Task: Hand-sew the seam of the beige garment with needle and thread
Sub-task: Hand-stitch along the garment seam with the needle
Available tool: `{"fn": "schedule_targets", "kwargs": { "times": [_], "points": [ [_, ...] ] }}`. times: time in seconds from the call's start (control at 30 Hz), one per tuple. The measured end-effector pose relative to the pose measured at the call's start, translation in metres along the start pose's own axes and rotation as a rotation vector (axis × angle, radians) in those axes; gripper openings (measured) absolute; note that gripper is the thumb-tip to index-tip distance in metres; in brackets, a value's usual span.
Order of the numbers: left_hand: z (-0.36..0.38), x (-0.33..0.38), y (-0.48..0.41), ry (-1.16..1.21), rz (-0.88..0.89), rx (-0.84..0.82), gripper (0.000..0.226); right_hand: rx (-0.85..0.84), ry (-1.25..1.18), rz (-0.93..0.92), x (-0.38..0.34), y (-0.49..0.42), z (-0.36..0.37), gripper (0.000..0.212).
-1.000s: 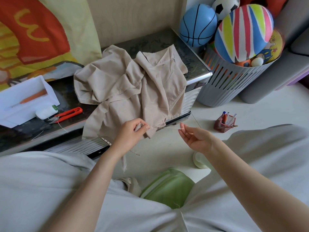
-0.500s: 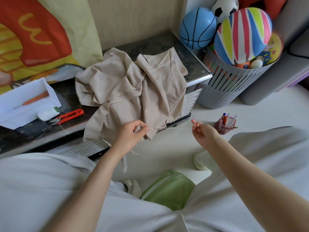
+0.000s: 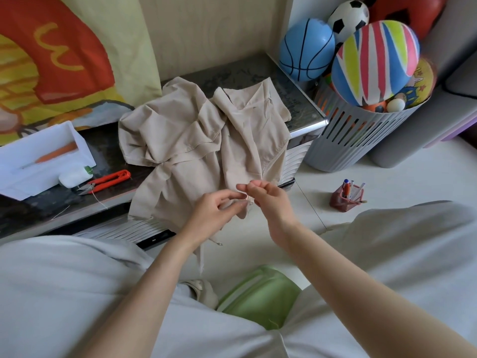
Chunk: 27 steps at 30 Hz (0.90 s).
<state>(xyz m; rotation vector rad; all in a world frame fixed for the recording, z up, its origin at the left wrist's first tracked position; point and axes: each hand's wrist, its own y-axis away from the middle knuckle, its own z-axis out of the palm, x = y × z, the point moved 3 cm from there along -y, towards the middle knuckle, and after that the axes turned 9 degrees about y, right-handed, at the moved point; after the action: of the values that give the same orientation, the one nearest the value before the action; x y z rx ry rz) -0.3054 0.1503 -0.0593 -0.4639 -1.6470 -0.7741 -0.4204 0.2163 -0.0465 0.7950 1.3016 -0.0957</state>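
The beige garment is the landmark here: it lies crumpled on a dark, marbled low table, with its lower part hanging over the table's front edge toward the person. Behind and left of the garment a red-and-yellow printed cloth leans against the wall. To the garment's right, on the pale floor, stands a grey slotted basket piled with balls, a striped ball on top, a blue basketball-pattern ball just beside it and a black-and-white football behind. Left of the garment on the table sits a white open box; between box and garment lie a white thread spool and red thread snips, close together. Further right of the garment's hanging edge, on the floor, is a small reddish pen holder.

At the garment's hanging lower edge both hands meet. The left hand pinches a fold of the beige cloth between thumb and fingers. The right hand is just beside it, fingers curled and fingertips pressed together at the same fold; the needle and thread there are too fine to make out, so whether it grips them cannot be told. A loose strand of thread runs across the floor right of the hands.
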Motion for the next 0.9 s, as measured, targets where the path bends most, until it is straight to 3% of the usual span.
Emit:
{"fn": "schedule_targets", "kwargs": {
  "times": [0.23,0.4,0.7,0.9],
  "points": [
    [0.001,0.004,0.002,0.057,0.018,0.029,0.012,0.021,0.008,0.018,0.002,0.003,0.003,0.012],
    [-0.002,-0.004,0.0,-0.069,0.015,-0.002,0.021,0.038,-0.086,0.078,0.002,-0.006,-0.011,0.021],
    [0.006,-0.003,0.001,-0.037,-0.023,0.029,0.011,-0.024,0.051,0.083,0.008,0.0,-0.011,0.005],
    [0.01,-0.001,0.001,0.07,-0.085,0.083,0.012,0.005,0.056,0.034,0.007,0.007,-0.004,0.016]
  ]
}}
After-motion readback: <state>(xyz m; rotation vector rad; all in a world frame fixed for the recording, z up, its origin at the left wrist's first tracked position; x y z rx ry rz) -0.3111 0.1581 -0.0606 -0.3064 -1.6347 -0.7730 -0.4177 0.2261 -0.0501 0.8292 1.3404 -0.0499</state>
